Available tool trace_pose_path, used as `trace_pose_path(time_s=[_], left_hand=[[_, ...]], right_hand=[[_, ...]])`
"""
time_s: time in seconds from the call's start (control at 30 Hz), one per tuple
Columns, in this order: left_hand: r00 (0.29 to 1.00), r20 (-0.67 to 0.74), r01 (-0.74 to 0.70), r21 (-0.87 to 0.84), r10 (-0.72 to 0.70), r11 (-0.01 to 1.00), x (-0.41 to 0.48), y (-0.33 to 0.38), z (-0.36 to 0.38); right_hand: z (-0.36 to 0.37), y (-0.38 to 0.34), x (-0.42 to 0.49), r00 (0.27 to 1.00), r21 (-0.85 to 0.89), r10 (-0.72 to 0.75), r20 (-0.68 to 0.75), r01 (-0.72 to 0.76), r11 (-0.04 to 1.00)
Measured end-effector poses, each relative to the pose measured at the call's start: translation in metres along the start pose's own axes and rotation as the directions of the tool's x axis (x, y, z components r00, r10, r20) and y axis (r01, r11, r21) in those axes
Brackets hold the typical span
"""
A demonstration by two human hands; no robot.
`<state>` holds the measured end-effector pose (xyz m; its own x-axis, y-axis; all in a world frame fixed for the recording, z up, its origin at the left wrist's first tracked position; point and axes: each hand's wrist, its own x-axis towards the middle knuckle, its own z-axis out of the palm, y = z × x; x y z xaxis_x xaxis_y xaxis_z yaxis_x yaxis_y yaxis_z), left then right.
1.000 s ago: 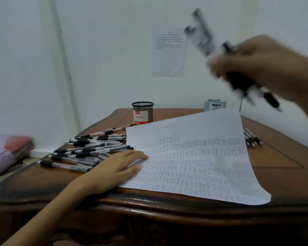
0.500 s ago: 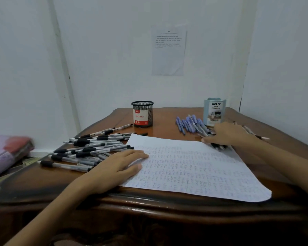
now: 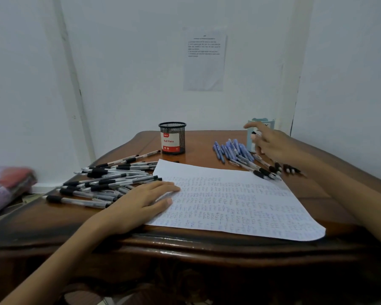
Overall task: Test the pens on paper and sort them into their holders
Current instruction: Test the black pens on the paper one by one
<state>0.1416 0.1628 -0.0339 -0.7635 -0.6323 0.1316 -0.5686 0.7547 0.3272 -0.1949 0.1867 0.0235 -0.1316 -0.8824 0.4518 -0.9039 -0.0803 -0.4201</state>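
Fig. My left hand (image 3: 141,205) and right hand (image 3: 271,144): both bare, on bare forearms (image 3: 59,256) from near left and near right; thumbnail (image 3: 169,201) short.

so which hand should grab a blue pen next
Right. The right hand hovers just beside the blue pens, in front of the blue holder, fingers loose. The left hand lies flat on the paper, pinning it, on the far side from those pens.
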Motion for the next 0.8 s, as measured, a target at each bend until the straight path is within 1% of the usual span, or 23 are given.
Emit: trace_pose_path(time_s=[0.1, 0.17, 0.23, 0.33, 0.43, 0.47, 0.5, 0.53, 0.57, 0.6, 0.63, 0.67, 0.7, 0.73, 0.77, 0.8], left_hand=[[1.000, -0.007, 0.016, -0.003, -0.016, 1.000, -0.001, 0.003, -0.001], [1.000, -0.008, 0.020, -0.003, -0.020, 1.000, -0.001, 0.005, -0.001], [1.000, -0.006, 0.020, -0.001, -0.020, 1.000, -0.001, 0.007, -0.002], [1.000, -0.001, 0.028, -0.010, -0.028, 1.000, -0.001, 0.007, -0.002], [1.000, -0.002, 0.026, -0.005, -0.026, 1.000, -0.001, 0.007, -0.002], [1.000, -0.002, 0.028, -0.002, -0.028, 1.000, -0.001, 0.007, -0.002], [1.000, -0.002, 0.031, 0.001, -0.031, 1.000, -0.001, 0.006, -0.002], [0.999, 0.000, 0.032, 0.003, -0.032, 0.999, -0.001, 0.006, -0.002], [0.999, 0.001, 0.033, 0.004, -0.033, 0.999, 0.000, 0.006, -0.002], [0.999, 0.001, 0.035, 0.004, -0.035, 0.999, 0.000, 0.006, -0.001], [0.999, 0.000, 0.037, 0.003, -0.037, 0.999, -0.001, 0.006, -0.002], [0.999, -0.001, 0.038, 0.002, -0.038, 0.999, -0.001, 0.006, -0.002], [0.999, -0.002, 0.038, 0.002, -0.038, 0.999, -0.001, 0.005, -0.002], [0.999, -0.002, 0.037, 0.002, -0.037, 0.999, -0.001, 0.005, -0.002], [0.999, -0.002, 0.035, 0.003, -0.035, 0.999, -0.001, 0.005, -0.002], [0.999, -0.004, 0.034, 0.005, -0.034, 0.999, -0.001, 0.006, -0.002]], right_hand=[[0.011, -0.016, -0.007, 0.971, -0.134, -0.206, -0.123, 0.189, 0.973], [0.015, -0.025, -0.010, 0.932, -0.153, -0.322, -0.169, 0.298, 0.942], [0.015, -0.036, -0.015, 0.919, -0.064, -0.346, -0.191, 0.340, 0.938], [0.011, -0.049, -0.020, 0.921, 0.074, -0.317, -0.226, 0.341, 0.937], [-0.001, -0.056, -0.017, 0.950, 0.186, -0.241, -0.200, 0.278, 0.942], [-0.007, -0.057, -0.013, 0.962, 0.258, -0.196, -0.190, 0.241, 0.935], [-0.011, -0.059, -0.007, 0.976, 0.367, -0.130, -0.176, 0.188, 0.911], [-0.012, -0.059, 0.001, 0.988, 0.529, -0.024, -0.153, 0.102, 0.843], [-0.014, -0.059, 0.008, 0.989, 0.710, 0.108, -0.099, -0.006, 0.704], [-0.015, -0.060, 0.016, 0.973, 0.862, 0.230, -0.014, -0.104, 0.496], [-0.015, -0.061, 0.023, 0.944, 0.944, 0.320, 0.080, -0.175, 0.281], [-0.011, -0.061, 0.028, 0.919, 0.969, 0.365, 0.151, -0.211, 0.131], [-0.005, -0.058, 0.029, 0.902, 0.964, 0.393, 0.180, -0.241, 0.113], [0.002, -0.055, 0.028, 0.897, 0.940, 0.403, 0.183, -0.280, 0.197], [0.011, -0.050, 0.025, 0.901, 0.897, 0.390, 0.191, -0.322, 0.303], [0.019, -0.046, 0.020, 0.903, 0.856, 0.364, 0.227, -0.363, 0.368]])
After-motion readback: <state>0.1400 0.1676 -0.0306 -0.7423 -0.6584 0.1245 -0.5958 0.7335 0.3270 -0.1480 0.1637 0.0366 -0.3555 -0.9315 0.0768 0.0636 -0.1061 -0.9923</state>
